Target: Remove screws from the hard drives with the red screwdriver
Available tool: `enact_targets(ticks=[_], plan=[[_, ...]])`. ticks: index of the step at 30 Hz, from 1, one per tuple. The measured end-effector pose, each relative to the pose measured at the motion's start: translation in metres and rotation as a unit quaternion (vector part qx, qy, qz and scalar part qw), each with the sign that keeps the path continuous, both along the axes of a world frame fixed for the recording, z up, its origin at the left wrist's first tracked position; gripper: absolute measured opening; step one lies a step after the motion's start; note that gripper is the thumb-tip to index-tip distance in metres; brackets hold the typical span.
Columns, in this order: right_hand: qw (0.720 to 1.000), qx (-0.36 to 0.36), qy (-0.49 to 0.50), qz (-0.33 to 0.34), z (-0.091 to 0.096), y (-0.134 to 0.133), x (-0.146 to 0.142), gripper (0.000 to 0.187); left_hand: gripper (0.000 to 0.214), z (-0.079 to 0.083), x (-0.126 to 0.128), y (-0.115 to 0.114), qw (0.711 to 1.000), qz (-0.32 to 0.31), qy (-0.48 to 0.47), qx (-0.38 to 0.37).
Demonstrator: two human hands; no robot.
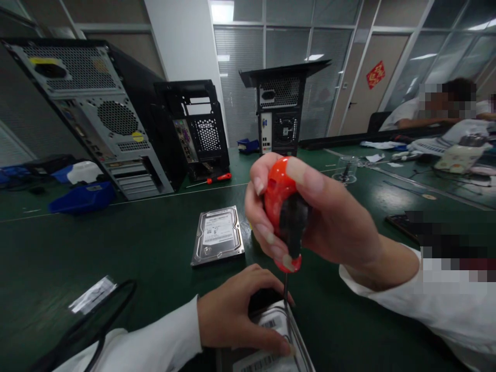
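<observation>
My right hand [310,217] is closed round the red and black handle of a screwdriver [284,212], held upright with its thin shaft pointing down. The tip meets a hard drive [271,336] at the bottom edge of the view. My left hand [236,312] lies on that drive, fingers curled over its top and side. A second hard drive [218,235] lies flat on the green table [135,243], just beyond my hands.
Three computer cases stand at the back: a large one [101,113] at left, a smaller one [197,129], and one [281,111] in the middle. Another red screwdriver [215,179] lies near them. Black cable [96,320] and a label [93,294] lie at left. A person [434,108] sits far right.
</observation>
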State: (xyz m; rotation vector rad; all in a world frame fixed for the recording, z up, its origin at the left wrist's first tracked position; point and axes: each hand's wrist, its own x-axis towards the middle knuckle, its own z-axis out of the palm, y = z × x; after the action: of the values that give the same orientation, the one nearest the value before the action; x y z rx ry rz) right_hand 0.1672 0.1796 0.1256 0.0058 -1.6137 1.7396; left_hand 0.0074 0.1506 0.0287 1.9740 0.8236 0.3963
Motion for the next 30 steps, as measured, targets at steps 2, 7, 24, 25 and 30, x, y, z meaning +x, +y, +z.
enact_targets(ticks=[2,7,24,25,30], plan=[[1.0,-0.011,0.007,-0.012,-0.0011,0.0008,0.0006,0.013,0.044,0.0003,0.0004,0.0018,1.0,-0.003,0.001,0.014],[1.0,-0.011,-0.019,-0.011,-0.0038,0.0001,-0.0005,0.018,0.031,-0.0001,0.0012,0.0053,0.999,-0.015,-0.003,0.044],[0.999,-0.004,0.035,-0.03,-0.003,0.0012,0.0002,0.005,0.029,-0.0032,0.0021,0.0022,0.999,0.001,-0.015,0.036],[0.999,-0.004,0.034,-0.029,-0.0035,0.0006,0.0,0.008,0.029,-0.0032,0.0022,0.0022,0.999,0.001,-0.016,0.037],[0.999,-0.004,0.04,-0.012,-0.0025,0.0004,0.0001,0.021,0.03,-0.004,0.0018,0.0018,0.999,-0.001,-0.01,0.033]])
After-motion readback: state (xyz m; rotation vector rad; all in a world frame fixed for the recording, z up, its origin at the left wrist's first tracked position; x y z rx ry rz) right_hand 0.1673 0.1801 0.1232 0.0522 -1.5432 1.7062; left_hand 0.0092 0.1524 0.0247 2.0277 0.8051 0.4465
